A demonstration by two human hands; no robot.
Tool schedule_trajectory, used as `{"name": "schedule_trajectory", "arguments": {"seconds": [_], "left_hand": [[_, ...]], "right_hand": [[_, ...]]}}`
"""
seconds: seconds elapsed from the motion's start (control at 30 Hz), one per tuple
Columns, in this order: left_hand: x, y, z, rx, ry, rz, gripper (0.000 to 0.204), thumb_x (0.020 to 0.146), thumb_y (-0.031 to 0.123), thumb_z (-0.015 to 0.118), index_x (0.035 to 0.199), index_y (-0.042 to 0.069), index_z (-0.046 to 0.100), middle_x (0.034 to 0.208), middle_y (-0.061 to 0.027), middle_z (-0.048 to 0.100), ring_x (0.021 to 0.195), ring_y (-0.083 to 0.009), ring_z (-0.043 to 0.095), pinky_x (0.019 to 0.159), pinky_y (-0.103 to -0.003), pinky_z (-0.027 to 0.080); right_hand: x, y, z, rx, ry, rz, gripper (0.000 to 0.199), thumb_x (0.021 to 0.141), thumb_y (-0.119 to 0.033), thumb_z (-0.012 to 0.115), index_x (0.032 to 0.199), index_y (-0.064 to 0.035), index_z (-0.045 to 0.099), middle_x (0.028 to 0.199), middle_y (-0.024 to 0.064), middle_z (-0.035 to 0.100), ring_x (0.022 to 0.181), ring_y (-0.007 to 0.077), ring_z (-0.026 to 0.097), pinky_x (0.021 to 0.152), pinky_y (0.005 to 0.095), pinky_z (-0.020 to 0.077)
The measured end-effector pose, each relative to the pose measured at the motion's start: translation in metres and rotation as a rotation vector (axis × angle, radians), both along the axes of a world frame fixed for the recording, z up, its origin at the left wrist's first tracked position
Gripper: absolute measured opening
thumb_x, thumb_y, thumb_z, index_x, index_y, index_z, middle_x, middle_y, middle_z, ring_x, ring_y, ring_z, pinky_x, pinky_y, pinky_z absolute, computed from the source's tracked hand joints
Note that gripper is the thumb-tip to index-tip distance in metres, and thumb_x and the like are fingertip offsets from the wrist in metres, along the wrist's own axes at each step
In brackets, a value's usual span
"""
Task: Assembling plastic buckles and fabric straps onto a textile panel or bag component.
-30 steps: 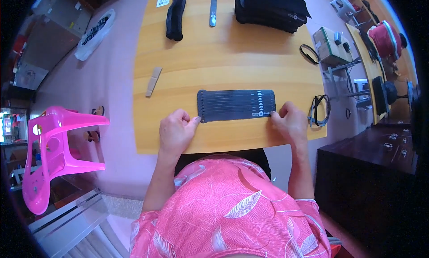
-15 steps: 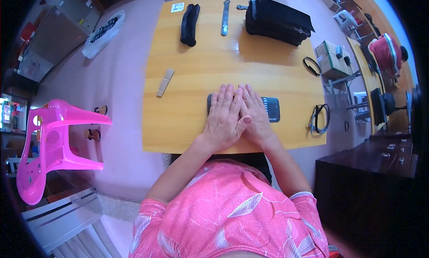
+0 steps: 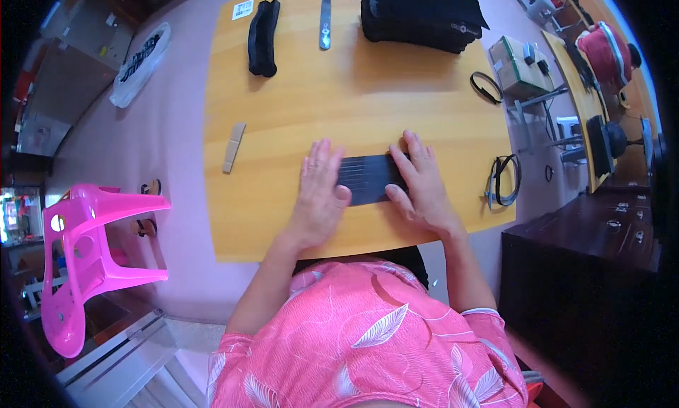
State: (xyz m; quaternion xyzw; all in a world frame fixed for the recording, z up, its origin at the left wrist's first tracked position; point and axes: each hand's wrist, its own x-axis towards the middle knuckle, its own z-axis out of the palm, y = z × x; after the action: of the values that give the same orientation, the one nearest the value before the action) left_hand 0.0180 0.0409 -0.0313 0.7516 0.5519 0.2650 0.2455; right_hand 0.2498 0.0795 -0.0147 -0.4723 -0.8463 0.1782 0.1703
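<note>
Both hands are lying flat on a dark ribbed fabric piece (image 3: 368, 179) near the front edge of the yellow wooden worktop (image 3: 297, 104). The left hand (image 3: 320, 194) is pressing down on the fabric's left end, its fingers (image 3: 317, 162) stretched out and slightly spread, gripping nothing, with the thumb resting on the cloth. The right hand (image 3: 422, 184) is covering the fabric's right end, its fingers likewise extended and flat, palm down, closing around nothing. Only the middle stretch of the fabric is showing between the two hands, and thin lighter lines are running across it.

Further back on the worktop, a stack of black fabric pieces (image 3: 417, 13) is sitting at the far edge, right of centre. A narrow grey strap (image 3: 325, 15) is lying just left of the stack, and a folded black band (image 3: 262, 27) is lying further left, beside a small white label (image 3: 242, 9). A small pale wooden block (image 3: 233, 146) is lying well to the left of the hands. A black loop (image 3: 484, 87) is resting near the right edge, and a dark ring with a grey rim (image 3: 502, 180) is lying at the right corner, near the right hand.

A pink plastic stool (image 3: 81, 259) is standing on the floor to the left, and a white bag (image 3: 140, 63) is lying on the floor further back. The person is wearing a pink patterned top (image 3: 368, 344).
</note>
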Motion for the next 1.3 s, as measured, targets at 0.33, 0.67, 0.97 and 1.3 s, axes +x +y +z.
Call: {"name": "schedule_trajectory", "arguments": {"seconds": [0.33, 0.67, 0.97, 1.3], "left_hand": [[-0.035, -0.03, 0.009, -0.054, -0.804, 0.467, 0.019, 0.092, 0.007, 0.053, 0.107, -0.003, 0.059, 0.117, -0.013, 0.057, 0.109, -0.0224, 0.055, 0.092, -0.03, 0.044], [-0.021, -0.034, 0.019, 0.275, 0.013, 0.163, 0.024, 0.07, 0.001, 0.068, 0.094, 0.003, 0.064, 0.102, -0.0163, 0.052, 0.092, -0.0304, 0.05, 0.078, -0.038, 0.044], [-0.015, -0.02, 0.017, 0.302, 0.13, 0.101, 0.023, 0.07, 0.004, 0.069, 0.092, 0.005, 0.063, 0.108, -0.0187, 0.05, 0.099, -0.0344, 0.049, 0.086, -0.043, 0.039], [-0.009, -0.015, 0.024, 0.34, 0.215, 0.063, 0.021, 0.067, 0.003, 0.07, 0.087, 0.004, 0.063, 0.101, -0.0087, 0.059, 0.093, -0.03, 0.052, 0.082, -0.041, 0.038]], "right_hand": [[0.018, 0.005, -0.007, -0.18, 0.589, -0.079, 0.041, 0.086, -0.005, 0.058, 0.125, 0.0051, 0.05, 0.141, 0.0215, 0.041, 0.134, 0.0327, 0.037, 0.11, 0.0373, 0.028], [0.006, -0.001, -0.01, 0.097, 0.31, -0.063, 0.04, 0.074, -0.007, 0.068, 0.111, 0.0018, 0.058, 0.125, 0.0166, 0.053, 0.121, 0.0361, 0.048, 0.107, 0.0495, 0.0308], [0.006, 0.001, -0.013, 0.117, 0.272, -0.052, 0.041, 0.072, -0.006, 0.068, 0.112, 0.0011, 0.057, 0.124, 0.0163, 0.053, 0.122, 0.0364, 0.047, 0.106, 0.0512, 0.0314], [0.005, 0.003, -0.011, 0.108, 0.242, -0.067, 0.042, 0.072, -0.006, 0.067, 0.112, 0.001, 0.057, 0.123, 0.0167, 0.054, 0.122, 0.0368, 0.047, 0.106, 0.0518, 0.0323]]}}
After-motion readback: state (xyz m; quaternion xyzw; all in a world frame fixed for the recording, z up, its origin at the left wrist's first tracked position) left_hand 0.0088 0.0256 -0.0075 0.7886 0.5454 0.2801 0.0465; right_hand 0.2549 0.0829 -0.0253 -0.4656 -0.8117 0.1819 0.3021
